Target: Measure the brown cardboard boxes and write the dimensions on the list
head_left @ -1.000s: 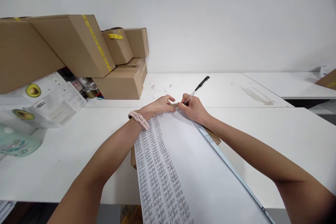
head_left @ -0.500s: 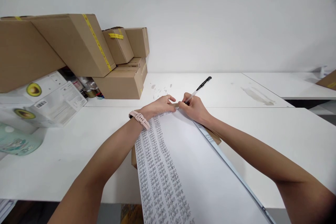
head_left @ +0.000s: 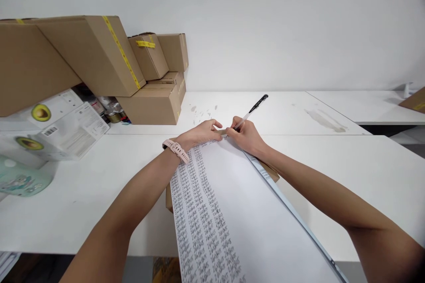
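Note:
A long white sheet of paper (head_left: 252, 208) stretches away from me, with columns of repeated handwriting down its left side and a blank right side. In my right hand (head_left: 247, 139) is a pen (head_left: 258, 104) with a clear barrel and black end, held in a writing grip. Its tip is at the far end of the sheet, mostly hidden by the fingers. Across the sheet's far left corner lies my left hand (head_left: 201, 134), thumb and fingers apart. A pink wristband (head_left: 175, 150) circles that wrist. A light-blue printed edge (head_left: 288, 205) shows beneath the sheet's right side.
Brown cardboard (head_left: 270, 171) peeks out under the paper on the white table (head_left: 332, 177). Stacked cardboard boxes (head_left: 149, 105) stand at the back left. Nearer are a white box with avocado pictures (head_left: 69, 128) and a mint-green container (head_left: 21, 177).
The view has shifted very slightly. My right hand and the pen have moved by a tiny amount; my left hand stays in place on the paper.

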Demonstrator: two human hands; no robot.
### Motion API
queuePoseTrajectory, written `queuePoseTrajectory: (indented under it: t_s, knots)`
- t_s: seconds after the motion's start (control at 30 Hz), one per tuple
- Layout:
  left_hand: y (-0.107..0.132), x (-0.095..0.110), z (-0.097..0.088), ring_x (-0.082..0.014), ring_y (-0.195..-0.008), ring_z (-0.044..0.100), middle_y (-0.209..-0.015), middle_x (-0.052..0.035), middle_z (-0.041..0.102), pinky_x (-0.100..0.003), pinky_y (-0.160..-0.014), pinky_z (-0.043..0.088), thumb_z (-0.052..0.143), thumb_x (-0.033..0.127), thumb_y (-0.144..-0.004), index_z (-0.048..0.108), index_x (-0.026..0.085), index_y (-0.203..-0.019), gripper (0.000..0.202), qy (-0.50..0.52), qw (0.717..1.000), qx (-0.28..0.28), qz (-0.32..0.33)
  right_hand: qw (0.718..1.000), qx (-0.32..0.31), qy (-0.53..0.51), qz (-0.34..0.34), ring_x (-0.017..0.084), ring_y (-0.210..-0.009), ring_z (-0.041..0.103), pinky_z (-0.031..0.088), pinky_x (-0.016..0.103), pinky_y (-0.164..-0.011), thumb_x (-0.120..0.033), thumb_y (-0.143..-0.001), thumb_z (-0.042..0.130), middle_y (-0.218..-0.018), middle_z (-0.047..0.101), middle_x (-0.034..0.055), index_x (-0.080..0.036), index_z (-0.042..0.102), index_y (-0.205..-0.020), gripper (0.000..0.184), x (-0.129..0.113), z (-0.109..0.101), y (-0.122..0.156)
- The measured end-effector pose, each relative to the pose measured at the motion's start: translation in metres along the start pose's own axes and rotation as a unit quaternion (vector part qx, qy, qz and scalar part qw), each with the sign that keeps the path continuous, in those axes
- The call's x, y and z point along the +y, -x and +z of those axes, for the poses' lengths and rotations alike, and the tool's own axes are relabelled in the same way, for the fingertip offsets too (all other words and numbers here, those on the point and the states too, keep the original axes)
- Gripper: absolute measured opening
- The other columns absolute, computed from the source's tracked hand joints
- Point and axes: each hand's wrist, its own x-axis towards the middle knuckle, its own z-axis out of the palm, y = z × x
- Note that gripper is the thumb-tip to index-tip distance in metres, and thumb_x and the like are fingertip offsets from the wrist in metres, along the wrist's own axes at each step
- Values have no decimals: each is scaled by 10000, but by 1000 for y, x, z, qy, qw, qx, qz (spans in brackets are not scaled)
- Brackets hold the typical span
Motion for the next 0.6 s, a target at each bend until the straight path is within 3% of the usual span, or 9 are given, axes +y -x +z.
queuePoseTrajectory:
  t_s: [0.6]
  knots:
    - [1,2,1,-180,-742,578,-779,9,564,-304,-669,419,674,148,-695,549,169,-1140,463,1,1000,-6,-5,1000,13,9,-5,96,-529,337,238,278,-518,-206,-720,551,-522,370,-76,-223,408,-639,165,2,0,-2]
